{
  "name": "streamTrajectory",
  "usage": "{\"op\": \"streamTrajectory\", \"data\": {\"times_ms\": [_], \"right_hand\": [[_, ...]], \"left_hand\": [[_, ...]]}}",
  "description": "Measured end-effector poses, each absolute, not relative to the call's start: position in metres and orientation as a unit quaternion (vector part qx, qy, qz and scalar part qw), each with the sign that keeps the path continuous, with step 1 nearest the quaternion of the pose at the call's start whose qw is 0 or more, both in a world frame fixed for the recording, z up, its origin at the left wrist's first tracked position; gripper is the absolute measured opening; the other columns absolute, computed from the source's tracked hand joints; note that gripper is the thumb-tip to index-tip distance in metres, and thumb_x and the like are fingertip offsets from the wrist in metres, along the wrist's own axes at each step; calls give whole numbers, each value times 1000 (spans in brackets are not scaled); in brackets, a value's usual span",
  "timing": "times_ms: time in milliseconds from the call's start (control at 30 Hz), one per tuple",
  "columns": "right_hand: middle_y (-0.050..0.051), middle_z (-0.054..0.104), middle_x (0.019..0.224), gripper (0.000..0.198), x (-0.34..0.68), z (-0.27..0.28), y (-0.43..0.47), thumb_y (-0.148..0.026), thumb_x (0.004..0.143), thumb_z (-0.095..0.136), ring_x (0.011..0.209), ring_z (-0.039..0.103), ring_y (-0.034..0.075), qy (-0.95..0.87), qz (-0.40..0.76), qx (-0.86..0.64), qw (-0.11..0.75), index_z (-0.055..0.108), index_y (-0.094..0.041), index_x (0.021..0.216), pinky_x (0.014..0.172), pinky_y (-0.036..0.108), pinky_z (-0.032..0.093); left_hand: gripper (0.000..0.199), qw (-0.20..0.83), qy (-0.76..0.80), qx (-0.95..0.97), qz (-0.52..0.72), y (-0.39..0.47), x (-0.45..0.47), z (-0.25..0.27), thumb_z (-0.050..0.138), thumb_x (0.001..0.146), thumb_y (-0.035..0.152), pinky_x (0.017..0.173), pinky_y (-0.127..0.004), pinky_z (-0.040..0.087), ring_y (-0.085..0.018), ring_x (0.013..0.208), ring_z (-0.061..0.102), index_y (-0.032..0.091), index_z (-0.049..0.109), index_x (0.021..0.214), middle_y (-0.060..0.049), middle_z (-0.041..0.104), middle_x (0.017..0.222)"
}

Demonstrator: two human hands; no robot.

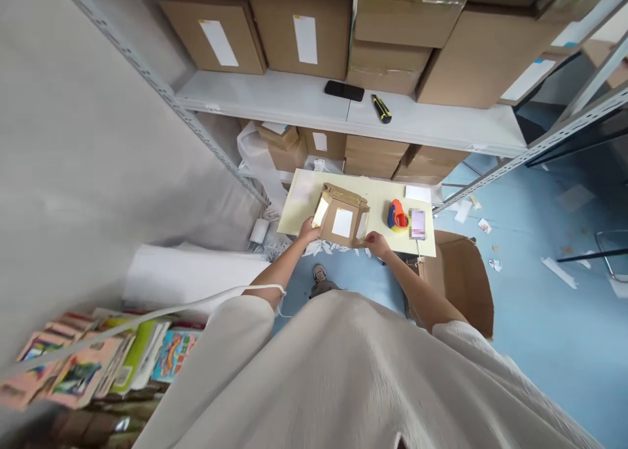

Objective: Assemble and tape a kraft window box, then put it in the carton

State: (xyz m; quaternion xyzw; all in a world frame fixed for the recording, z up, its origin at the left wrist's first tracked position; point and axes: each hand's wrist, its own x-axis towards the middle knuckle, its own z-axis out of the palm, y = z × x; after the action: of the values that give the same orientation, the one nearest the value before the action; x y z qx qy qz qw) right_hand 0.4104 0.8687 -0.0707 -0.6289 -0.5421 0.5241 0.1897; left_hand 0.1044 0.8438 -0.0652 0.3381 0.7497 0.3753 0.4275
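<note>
Head cam: left fingers (pixel 313 231) and right fingers (pixel 369 239) are pinching the box (pixel 343 203), so one lopsided yank could rip it or bump the tape (pixel 398 216) right of it.

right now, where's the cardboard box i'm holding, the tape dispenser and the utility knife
Cardboard box (pixel 328 222), head view: bare cardboard, left of middle
Tape dispenser (pixel 397 209), head view: orange part
Utility knife (pixel 381 109), head view: handle

Beyond and right of the right fingers (pixel 373 239), a tape dispenser (pixel 398 217) obstructs; bare bench (pixel 379 202) opens between it and the carton (pixel 343 203). Farther beyond, the shelf (pixel 275 95) bars passage.
</note>
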Motion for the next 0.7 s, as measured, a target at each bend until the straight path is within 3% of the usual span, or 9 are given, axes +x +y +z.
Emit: {"op": "streamTrajectory", "data": {"times_ms": [167,267,400,567,700], "right_hand": [[-4,69,59,26,387,-71,886,-16,62,85,60,61,17,-529,557,-625,140,62,-25,70,55,25,43],[-2,72,61,22,379,-71,897,-15,64,85,62,64,18,-513,573,-628,118,65,-25,68,54,24,43],[1,77,68,19,375,-76,914,-12,65,82,64,68,18,-474,586,-642,140,67,-24,68,55,24,48],[1,73,65,19,375,-94,948,-15,71,84,65,69,18,-494,554,-654,146,66,-23,68,64,28,56],[3,79,79,15,377,-105,991,-25,81,83,80,75,22,-567,469,-669,105,70,-25,75,80,34,64]], "left_hand": [[38,457,733,402,302,897,63,-84,87,54,13,94,-41,62,-32,96,77,25,69,85,-4,79,88],[39,464,725,444,249,926,43,-91,87,54,11,100,-43,61,-36,105,77,26,68,84,-6,80,93],[47,440,727,470,239,958,29,-100,85,59,7,116,-46,54,-40,127,73,24,72,101,-15,81,119],[56,359,762,461,279,963,23,-117,79,75,7,127,-48,46,-39,144,63,18,69,129,-23,66,151],[38,388,790,417,229,939,28,-130,75,85,12,114,-42,55,-31,126,72,22,70,122,-13,74,129]]}}
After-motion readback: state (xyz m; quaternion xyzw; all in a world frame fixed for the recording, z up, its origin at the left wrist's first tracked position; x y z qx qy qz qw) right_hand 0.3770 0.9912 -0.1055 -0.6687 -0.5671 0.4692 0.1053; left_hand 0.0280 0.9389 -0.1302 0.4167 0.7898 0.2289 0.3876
